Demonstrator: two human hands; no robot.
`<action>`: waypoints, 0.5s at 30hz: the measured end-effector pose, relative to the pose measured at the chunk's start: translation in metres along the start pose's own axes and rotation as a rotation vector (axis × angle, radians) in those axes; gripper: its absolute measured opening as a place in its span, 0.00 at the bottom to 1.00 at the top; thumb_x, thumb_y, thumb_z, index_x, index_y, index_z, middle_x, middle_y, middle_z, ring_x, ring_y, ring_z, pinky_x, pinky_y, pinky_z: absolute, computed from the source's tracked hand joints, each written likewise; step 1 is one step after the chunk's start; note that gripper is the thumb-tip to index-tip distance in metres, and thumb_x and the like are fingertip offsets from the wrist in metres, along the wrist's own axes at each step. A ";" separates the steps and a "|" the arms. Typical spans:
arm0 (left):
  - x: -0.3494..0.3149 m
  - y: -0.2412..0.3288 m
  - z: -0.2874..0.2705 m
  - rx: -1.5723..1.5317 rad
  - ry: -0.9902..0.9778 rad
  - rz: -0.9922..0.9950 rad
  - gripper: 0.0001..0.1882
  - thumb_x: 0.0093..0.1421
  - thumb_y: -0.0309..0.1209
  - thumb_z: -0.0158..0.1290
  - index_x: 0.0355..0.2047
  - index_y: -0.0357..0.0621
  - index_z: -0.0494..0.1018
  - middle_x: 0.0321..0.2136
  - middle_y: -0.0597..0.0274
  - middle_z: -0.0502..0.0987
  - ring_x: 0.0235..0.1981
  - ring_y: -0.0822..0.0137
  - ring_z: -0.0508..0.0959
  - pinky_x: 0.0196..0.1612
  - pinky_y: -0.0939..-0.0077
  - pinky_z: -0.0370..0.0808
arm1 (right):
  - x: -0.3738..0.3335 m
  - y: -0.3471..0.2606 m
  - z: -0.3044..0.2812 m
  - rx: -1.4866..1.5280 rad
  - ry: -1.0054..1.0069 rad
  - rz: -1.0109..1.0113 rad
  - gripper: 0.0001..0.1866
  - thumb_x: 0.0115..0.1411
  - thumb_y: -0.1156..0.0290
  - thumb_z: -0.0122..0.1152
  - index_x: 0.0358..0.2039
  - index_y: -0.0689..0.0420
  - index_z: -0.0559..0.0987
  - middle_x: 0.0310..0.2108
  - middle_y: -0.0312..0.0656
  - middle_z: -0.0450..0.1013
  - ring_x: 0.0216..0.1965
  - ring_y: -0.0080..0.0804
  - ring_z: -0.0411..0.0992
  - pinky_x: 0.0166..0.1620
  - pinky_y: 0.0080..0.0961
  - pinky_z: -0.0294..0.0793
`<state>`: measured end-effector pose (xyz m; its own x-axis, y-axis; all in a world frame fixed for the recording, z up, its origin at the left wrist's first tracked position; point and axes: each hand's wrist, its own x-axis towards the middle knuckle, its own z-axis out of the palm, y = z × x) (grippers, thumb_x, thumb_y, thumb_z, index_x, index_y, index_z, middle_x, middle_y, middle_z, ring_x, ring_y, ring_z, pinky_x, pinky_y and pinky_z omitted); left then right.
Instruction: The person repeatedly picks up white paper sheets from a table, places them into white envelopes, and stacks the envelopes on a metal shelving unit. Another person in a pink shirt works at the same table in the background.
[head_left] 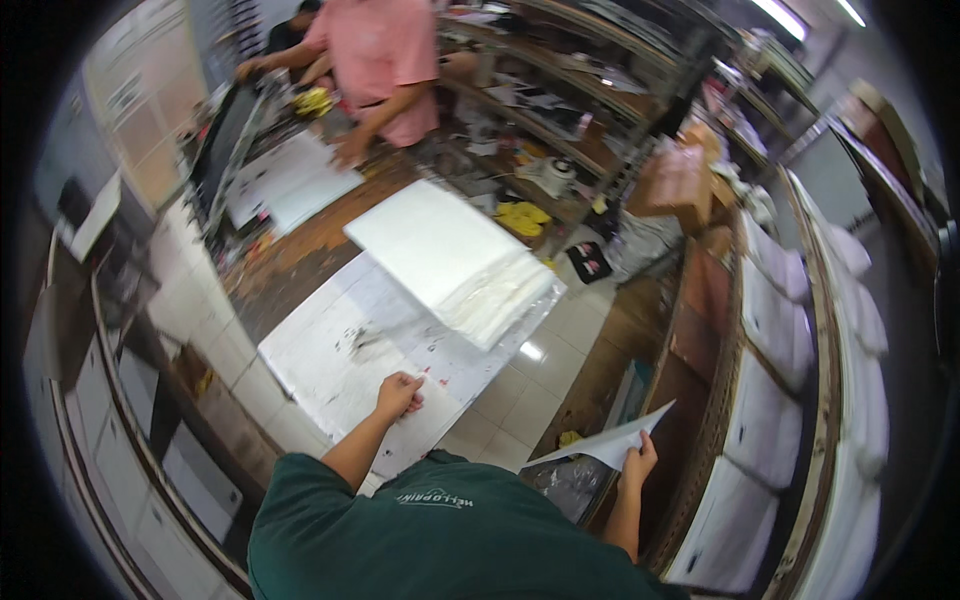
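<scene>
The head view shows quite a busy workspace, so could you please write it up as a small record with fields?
Left hand: fingers curled, over the pale work surface; contact unclear
Right hand: holding a white sheet, tilted
Work surface: dark smudges and small red marks
Ahead: stack of white sheets lying on the work surface
Far side: co-worker in a pink shirt
Right side: shelving with white stacks
Beyond the stack, right: cardboard box
</scene>
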<state>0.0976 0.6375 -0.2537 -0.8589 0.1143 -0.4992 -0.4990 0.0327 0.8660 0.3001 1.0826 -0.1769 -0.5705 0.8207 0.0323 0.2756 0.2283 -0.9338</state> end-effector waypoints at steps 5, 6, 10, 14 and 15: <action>-0.007 0.002 -0.001 -0.005 0.020 0.002 0.14 0.53 0.37 0.55 0.28 0.39 0.66 0.16 0.57 0.73 0.13 0.70 0.74 0.13 0.81 0.69 | 0.017 0.002 0.017 0.075 -0.076 0.026 0.28 0.42 0.89 0.42 0.48 0.68 0.69 0.46 0.50 0.68 0.45 0.35 0.68 0.49 0.24 0.64; -0.006 0.001 -0.002 -0.007 0.022 -0.007 0.14 0.53 0.37 0.55 0.28 0.39 0.66 0.16 0.56 0.74 0.13 0.70 0.74 0.14 0.81 0.70 | 0.016 -0.007 0.022 0.075 -0.094 0.031 0.28 0.42 0.89 0.42 0.48 0.67 0.69 0.46 0.50 0.68 0.45 0.35 0.68 0.49 0.24 0.64; -0.002 0.009 -0.004 -0.071 -0.009 -0.078 0.15 0.53 0.39 0.55 0.27 0.40 0.66 0.17 0.56 0.74 0.14 0.70 0.74 0.15 0.80 0.71 | 0.018 -0.009 0.030 0.029 -0.096 -0.084 0.27 0.45 0.89 0.42 0.49 0.66 0.68 0.45 0.48 0.68 0.42 0.33 0.69 0.44 0.23 0.67; 0.003 0.006 -0.006 -0.063 -0.007 -0.103 0.16 0.53 0.40 0.55 0.27 0.40 0.66 0.18 0.55 0.74 0.14 0.70 0.75 0.16 0.79 0.71 | 0.011 -0.028 0.032 0.041 -0.116 -0.037 0.27 0.45 0.89 0.42 0.49 0.66 0.68 0.45 0.48 0.68 0.42 0.33 0.69 0.44 0.23 0.67; 0.004 0.004 -0.006 -0.057 -0.008 -0.101 0.17 0.53 0.41 0.56 0.27 0.40 0.66 0.18 0.55 0.74 0.14 0.69 0.75 0.16 0.79 0.72 | 0.012 -0.025 0.030 0.024 -0.115 -0.045 0.27 0.45 0.89 0.42 0.49 0.66 0.68 0.45 0.47 0.68 0.41 0.32 0.69 0.44 0.22 0.67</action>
<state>0.0911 0.6325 -0.2521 -0.8031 0.1209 -0.5834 -0.5889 -0.0123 0.8081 0.2626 1.0711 -0.1642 -0.6673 0.7440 0.0340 0.2302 0.2495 -0.9406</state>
